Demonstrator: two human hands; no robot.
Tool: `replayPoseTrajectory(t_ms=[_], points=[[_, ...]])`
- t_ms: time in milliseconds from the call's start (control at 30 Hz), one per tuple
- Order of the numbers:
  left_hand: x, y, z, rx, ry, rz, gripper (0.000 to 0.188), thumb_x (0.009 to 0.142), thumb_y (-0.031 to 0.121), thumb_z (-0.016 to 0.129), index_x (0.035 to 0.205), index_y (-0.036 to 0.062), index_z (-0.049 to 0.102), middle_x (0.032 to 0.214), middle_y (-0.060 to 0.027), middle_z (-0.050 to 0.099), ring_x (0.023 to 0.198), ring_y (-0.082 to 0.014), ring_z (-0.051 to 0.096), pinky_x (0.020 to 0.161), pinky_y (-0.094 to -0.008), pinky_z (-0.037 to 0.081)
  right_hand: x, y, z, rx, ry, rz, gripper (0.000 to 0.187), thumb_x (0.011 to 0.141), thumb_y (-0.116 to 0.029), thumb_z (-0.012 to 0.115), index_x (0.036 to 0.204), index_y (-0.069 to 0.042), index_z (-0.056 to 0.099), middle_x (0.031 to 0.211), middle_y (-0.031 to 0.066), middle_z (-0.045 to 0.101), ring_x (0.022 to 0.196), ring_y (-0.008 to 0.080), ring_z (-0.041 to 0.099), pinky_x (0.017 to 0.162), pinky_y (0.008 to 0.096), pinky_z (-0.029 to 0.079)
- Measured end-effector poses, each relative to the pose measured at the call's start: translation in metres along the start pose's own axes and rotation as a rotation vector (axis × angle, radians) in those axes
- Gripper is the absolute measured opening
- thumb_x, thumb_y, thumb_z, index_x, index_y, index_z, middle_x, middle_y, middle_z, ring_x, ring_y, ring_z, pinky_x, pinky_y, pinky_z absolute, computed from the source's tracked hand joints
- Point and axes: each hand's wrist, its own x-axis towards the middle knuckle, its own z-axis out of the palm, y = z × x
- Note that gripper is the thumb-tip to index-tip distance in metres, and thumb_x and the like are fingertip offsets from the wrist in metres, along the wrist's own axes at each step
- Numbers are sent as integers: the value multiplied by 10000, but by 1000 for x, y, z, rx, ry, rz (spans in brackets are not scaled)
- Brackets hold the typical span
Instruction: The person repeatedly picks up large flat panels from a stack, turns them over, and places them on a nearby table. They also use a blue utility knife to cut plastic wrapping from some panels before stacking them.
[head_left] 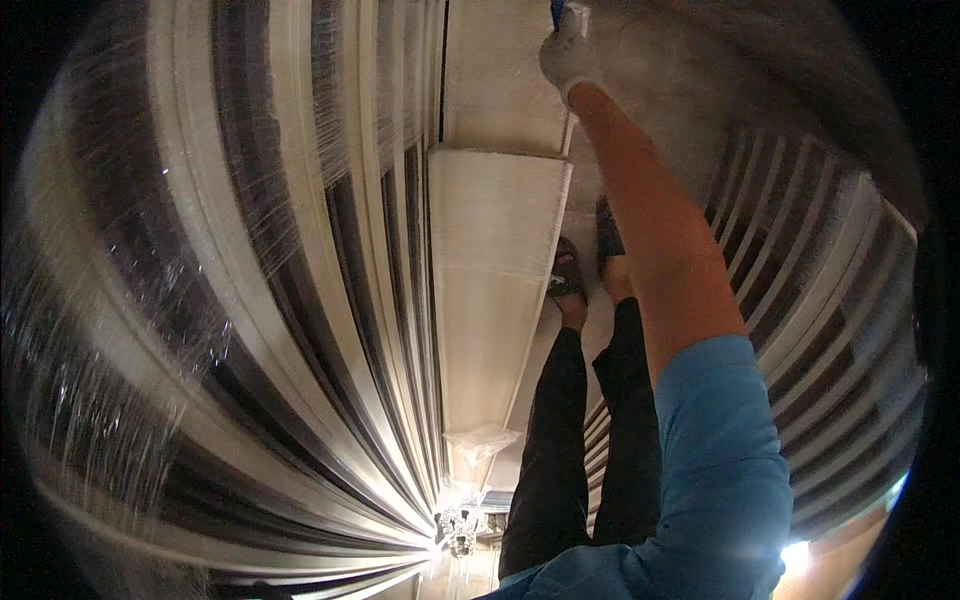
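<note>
My right arm, in a blue short sleeve, reaches far ahead to the top edge of the view. My right hand (568,62) wears a pale grey glove. Its fingers look closed around something small at the picture's edge. A blue strip (558,14) and a whitish piece (579,20) show there, too little to name. Just left of the glove lies the end of a long cream board (500,80). A second cream board (495,210) overlaps nearer to me. My left hand is out of sight.
On the left stands a tall stack of pale, dark-gapped layers (290,200) behind shiny clear film (90,400). Another striped stack (790,230) rises on the right. Crumpled clear plastic (482,442) lies on the near board. My sandalled foot (566,272) is beside the boards.
</note>
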Motion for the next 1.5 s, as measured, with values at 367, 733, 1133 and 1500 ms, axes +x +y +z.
replayPoseTrajectory(t_ms=[367, 733, 1133, 1500], points=[[-12, -13, -17, 37, -56, -12, 533, 970, 262, 548, 1426, 27, 403, 1530, -227, 266, 1379, -427, 318, 1109, -552, 305, -75, 5, 13, 2, -45, 5, 545, 937, -198, 428, 1467, -168, 304, 1060, 293, 652, 969, 459, 644, 839, 541, 500], [-27, -12, -37, 34, -58, -3, 472, 987, 245, 510, 1391, 11, 442, 1505, -236, 309, 1358, -431, 354, 1100, -549, 324, -153, 14, 4, -161, -426, 98, 566, 912, -200, 505, 1446, -114, 339, 1109, 228, 665, 1058, 404, 637, 888, 489, 507], [-57, -18, -67, 102, -104, -5, 419, 1005, 226, 469, 1353, -7, 484, 1478, -247, 355, 1335, -435, 394, 1091, -545, 344, -231, 33, -37, -5, -225, -42, 552, 949, -136, 461, 1483, -138, 320, 922, 231, 651, 747, 379, 655, 698, 475, 528], [-80, -29, -99, 200, -161, 64, 388, 1022, 209, 431, 1318, -23, 523, 1453, -257, 398, 1313, -438, 430, 1083, -542, 362, -317, 22, 6, 64, -256, 120, 683, 940, -105, 447, 1543, -148, 129, 995, 247, 565, 846, 437, 626, 753, 521, 502]])
